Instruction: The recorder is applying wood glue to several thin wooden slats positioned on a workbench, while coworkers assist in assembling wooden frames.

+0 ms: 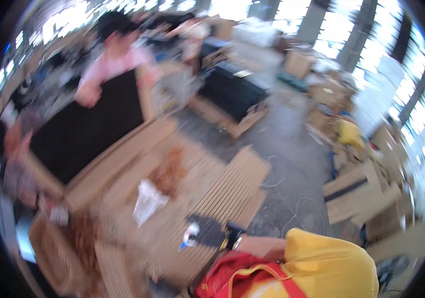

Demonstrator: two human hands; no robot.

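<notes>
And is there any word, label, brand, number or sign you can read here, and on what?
None can be read.
White-and-blue thing by the right hand: too blurred.
Pale paper on the black stack: too small and blurred.
Cardboard boxes: too blurred.

A black stack (232, 93) stands across the grey floor (289, 144) from a cardboard box (299, 64).
</notes>
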